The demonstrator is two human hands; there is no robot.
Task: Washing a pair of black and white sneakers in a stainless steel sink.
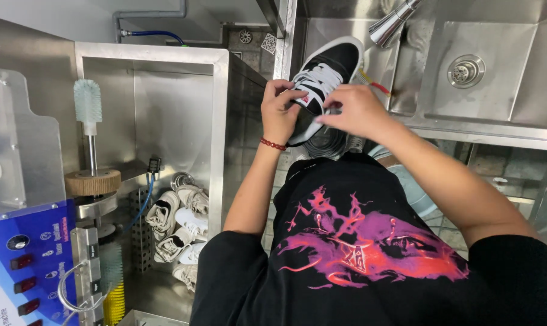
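Both hands grip a black sneaker (328, 72) over the sink (503, 115) — left hand (280, 108) clasps its side, right hand (355, 108) pinches the white laces (312, 81).

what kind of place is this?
Likely a shoe-cleaning shop. Both hands, left hand and right hand, hold a black-and-white sneaker by a steel sink; a brush machine stands beside a bin of pale sneakers.

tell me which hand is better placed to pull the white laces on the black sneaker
Right hand, probably: its fingertips pinch at the laces, while the left hand grips the black sneaker from the side, steadying it.
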